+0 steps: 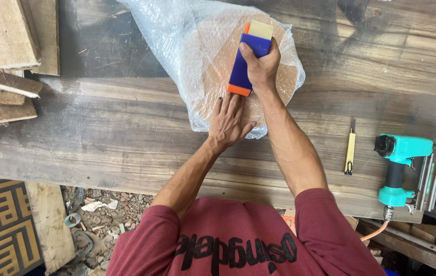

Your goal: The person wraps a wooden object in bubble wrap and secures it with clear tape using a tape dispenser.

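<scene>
The right hand [261, 66] is closing its grip around a blue-and-orange tape dispenser [247, 59] on the bubble-wrapped round board [213, 56] mid-desk, while the left hand [228, 120] is lying open, pressing the wrap flat; taping seems underway

One tape dispenser [249, 57], one utility knife [350, 151], one nail gun [402, 171].

Maroon short-sleeved shirt, black chest lettering

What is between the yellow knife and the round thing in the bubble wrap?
In the head view, the person's right forearm crosses between the yellow knife and wrapped round board; otherwise bare bench.
</scene>
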